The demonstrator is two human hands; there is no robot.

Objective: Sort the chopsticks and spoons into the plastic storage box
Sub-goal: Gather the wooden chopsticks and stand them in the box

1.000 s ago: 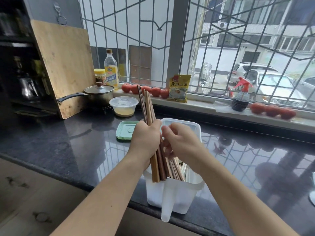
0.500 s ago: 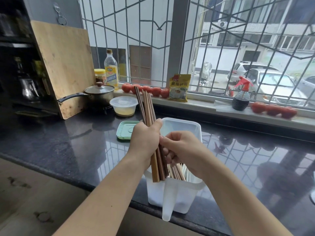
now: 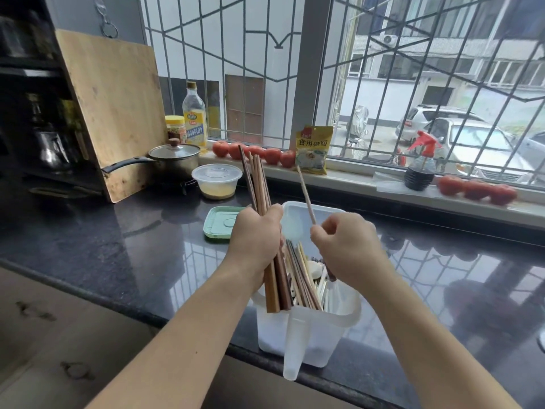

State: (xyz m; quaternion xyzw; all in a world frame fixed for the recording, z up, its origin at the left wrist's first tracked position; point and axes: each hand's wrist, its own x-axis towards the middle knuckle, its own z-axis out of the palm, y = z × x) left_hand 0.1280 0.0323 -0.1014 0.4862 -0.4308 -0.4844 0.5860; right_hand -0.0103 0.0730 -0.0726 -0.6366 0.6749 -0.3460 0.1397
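A white plastic storage box [image 3: 306, 340] stands at the front edge of the dark counter, with loose chopsticks [image 3: 303, 273] and pale spoons [image 3: 320, 286] lying inside. My left hand [image 3: 255, 240] grips a bundle of brown chopsticks [image 3: 256, 181] that stands tilted over the box's left side. My right hand [image 3: 345, 246] pinches a single light chopstick [image 3: 305, 194] which points up and away, lifted apart from the bundle.
A green lid [image 3: 221, 224] lies just behind my left hand. Further back are a lidded plastic bowl [image 3: 216, 180], a pot [image 3: 174, 157], a cutting board [image 3: 115, 110] and an oil bottle [image 3: 194, 115]. Tomatoes [image 3: 271, 154] and a spray bottle [image 3: 420, 165] line the sill.
My right hand has drawn one light chopstick out of the bundle and moved right, away from my left hand. The left hand still holds the bundle in place.
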